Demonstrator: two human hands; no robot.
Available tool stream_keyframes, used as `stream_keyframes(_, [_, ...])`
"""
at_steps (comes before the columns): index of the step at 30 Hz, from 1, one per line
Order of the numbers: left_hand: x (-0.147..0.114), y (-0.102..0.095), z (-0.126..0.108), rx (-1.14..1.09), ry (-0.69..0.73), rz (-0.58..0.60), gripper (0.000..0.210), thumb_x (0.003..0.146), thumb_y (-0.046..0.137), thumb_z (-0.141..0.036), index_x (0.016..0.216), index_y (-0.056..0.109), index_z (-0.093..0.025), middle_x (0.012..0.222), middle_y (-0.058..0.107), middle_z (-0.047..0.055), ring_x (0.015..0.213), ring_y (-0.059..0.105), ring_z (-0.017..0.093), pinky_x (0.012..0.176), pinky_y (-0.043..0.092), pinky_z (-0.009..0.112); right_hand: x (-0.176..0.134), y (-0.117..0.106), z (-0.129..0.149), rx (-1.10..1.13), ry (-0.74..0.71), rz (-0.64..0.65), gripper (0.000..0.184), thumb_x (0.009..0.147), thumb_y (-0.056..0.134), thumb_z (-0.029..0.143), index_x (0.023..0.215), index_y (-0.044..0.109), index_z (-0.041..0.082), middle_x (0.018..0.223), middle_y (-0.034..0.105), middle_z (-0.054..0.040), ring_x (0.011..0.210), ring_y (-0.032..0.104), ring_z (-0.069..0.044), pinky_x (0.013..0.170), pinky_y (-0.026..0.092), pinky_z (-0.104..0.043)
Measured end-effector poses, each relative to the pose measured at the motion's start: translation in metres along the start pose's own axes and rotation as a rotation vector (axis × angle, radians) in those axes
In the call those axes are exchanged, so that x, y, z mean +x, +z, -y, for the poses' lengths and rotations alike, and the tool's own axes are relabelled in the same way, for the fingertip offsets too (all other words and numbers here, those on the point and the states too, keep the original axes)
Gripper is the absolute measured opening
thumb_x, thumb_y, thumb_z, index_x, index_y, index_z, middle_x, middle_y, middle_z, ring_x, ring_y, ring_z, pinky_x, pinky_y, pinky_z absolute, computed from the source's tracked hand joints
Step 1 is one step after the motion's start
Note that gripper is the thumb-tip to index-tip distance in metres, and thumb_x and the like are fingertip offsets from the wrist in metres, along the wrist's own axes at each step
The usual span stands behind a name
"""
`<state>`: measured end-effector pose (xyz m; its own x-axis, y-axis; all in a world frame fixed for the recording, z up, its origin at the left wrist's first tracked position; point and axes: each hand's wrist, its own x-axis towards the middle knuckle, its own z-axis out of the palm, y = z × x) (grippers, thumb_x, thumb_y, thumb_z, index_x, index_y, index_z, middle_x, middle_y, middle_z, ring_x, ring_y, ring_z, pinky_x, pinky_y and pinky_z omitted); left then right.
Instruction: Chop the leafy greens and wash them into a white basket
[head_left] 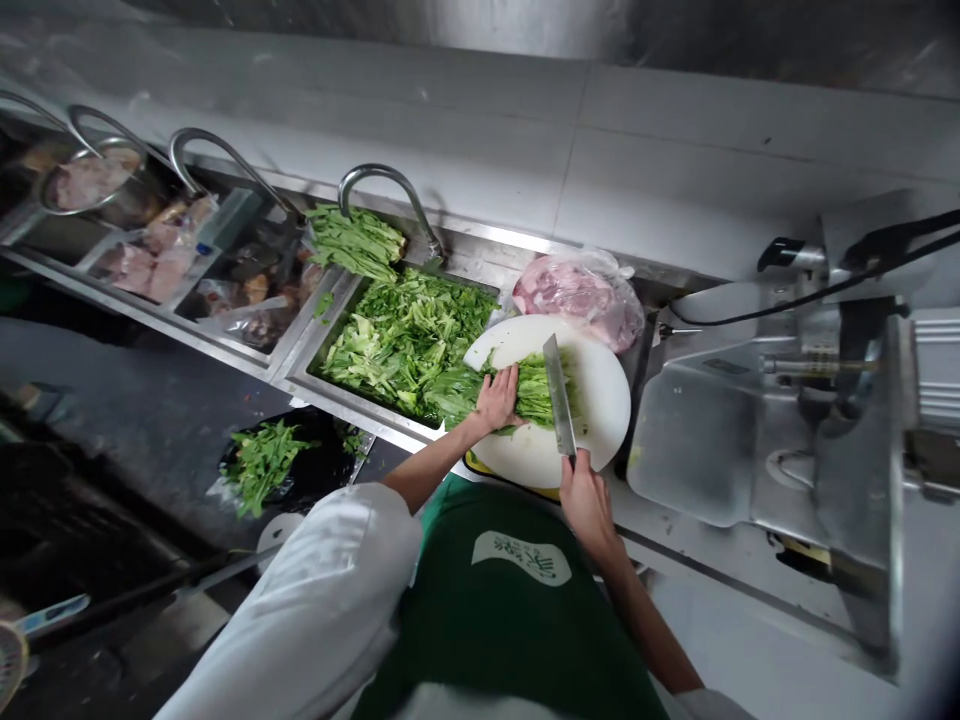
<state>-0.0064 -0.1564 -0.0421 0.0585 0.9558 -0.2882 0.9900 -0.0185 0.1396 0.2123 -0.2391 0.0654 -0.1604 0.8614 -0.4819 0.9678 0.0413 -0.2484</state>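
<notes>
My right hand (587,500) grips the handle of a cleaver (559,395). The blade stands across a bunch of leafy greens (536,388) lying on a round white cutting board (604,395). My left hand (498,398) is closed over the bunch, left of the blade, holding it against the board. The leafy ends reach past the board's left edge toward a sink (300,372) full of cut greens (409,335). Whether the blade touches the board is hidden by the greens.
Raw meat in a plastic bag (581,295) lies behind the board. A metal slicing machine (697,430) stands to the right. Uncut greens (356,242) rest by a faucet (386,170). Other sinks hold bagged meat (154,260). A black bag of greens (319,470) sits below, left.
</notes>
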Motion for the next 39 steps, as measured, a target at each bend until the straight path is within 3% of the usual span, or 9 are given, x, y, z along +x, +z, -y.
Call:
stream_keyframes(8, [-0.001,0.005,0.0,0.058,0.038,0.043,0.125,0.074,0.076,-0.061,0.163,0.012,0.0,0.164,0.025,0.026,0.151,0.025,0.039,0.124,0.02,0.055,0.04,0.005,0.02,-0.083,0.01,0.088,0.028,0.109,0.033,0.028,0.117,0.052,0.008,0.099,0.073,-0.0187,0.091,0.073,-0.025,0.067,0.039,-0.029])
stream_keyframes(14, [0.001,-0.004,0.001,-0.045,0.037,0.098,0.136,0.07,0.078,-0.066,0.164,0.001,-0.003,0.166,0.02,0.027,0.153,0.02,0.041,0.125,0.016,0.058,0.079,0.016,0.032,-0.066,0.026,0.056,0.032,0.108,0.032,0.026,0.123,0.052,0.005,0.106,0.073,-0.021,0.099,0.072,-0.026,0.076,0.044,-0.029])
stream_keyframes(18, [0.009,-0.032,0.036,-0.228,0.068,0.191,0.138,0.069,0.07,-0.08,0.165,-0.004,-0.014,0.17,0.003,0.022,0.156,0.005,0.043,0.122,0.013,0.066,0.072,-0.002,0.026,-0.065,0.014,0.038,0.032,0.108,0.035,0.03,0.121,0.055,0.009,0.105,0.073,-0.0186,0.099,0.072,-0.026,0.078,0.044,-0.029])
stream_keyframes(22, [0.006,-0.046,0.092,-0.331,0.044,0.229,0.123,0.074,0.058,-0.087,0.165,0.01,-0.019,0.17,0.012,0.018,0.157,0.008,0.04,0.123,0.009,0.067,0.036,-0.017,0.037,-0.104,0.037,-0.053,0.037,0.109,0.029,0.034,0.123,0.053,0.01,0.095,0.073,-0.017,0.089,0.072,-0.025,0.072,0.042,-0.03])
stream_keyframes(25, [-0.013,-0.038,0.11,-0.326,0.083,0.276,0.127,0.069,0.061,-0.088,0.165,0.016,-0.018,0.17,0.015,0.018,0.156,0.012,0.041,0.124,0.01,0.065,0.013,-0.012,0.057,-0.099,-0.02,-0.034,0.035,0.109,0.028,0.034,0.119,0.053,0.011,0.092,0.073,-0.0153,0.085,0.072,-0.024,0.068,0.04,-0.029])
stream_keyframes(28, [-0.034,-0.024,0.104,-0.3,0.079,0.244,0.137,0.064,0.064,-0.089,0.165,0.009,-0.016,0.169,0.015,0.02,0.155,0.012,0.043,0.122,0.012,0.067,0.007,0.002,0.071,-0.086,-0.051,0.054,0.029,0.109,0.031,0.031,0.116,0.053,0.013,0.095,0.074,-0.0145,0.088,0.072,-0.023,0.069,0.04,-0.028])
stream_keyframes(34, [-0.054,-0.003,0.083,-0.108,0.106,0.119,0.14,0.063,0.072,-0.082,0.165,0.008,-0.011,0.166,0.019,0.026,0.152,0.015,0.048,0.118,0.017,0.068,0.032,0.027,0.082,-0.104,-0.068,0.115,0.027,0.108,0.034,0.027,0.116,0.053,0.01,0.099,0.074,-0.0182,0.091,0.073,-0.024,0.069,0.042,-0.028])
stream_keyframes(39, [-0.051,0.004,0.086,-0.009,0.086,0.061,0.13,0.066,0.078,-0.07,0.165,0.015,-0.013,0.166,0.022,0.024,0.15,0.02,0.047,0.117,0.023,0.065,0.059,0.049,0.1,-0.112,-0.017,0.089,0.031,0.108,0.033,0.024,0.125,0.051,0.005,0.101,0.073,-0.0214,0.095,0.073,-0.025,0.074,0.045,-0.028])
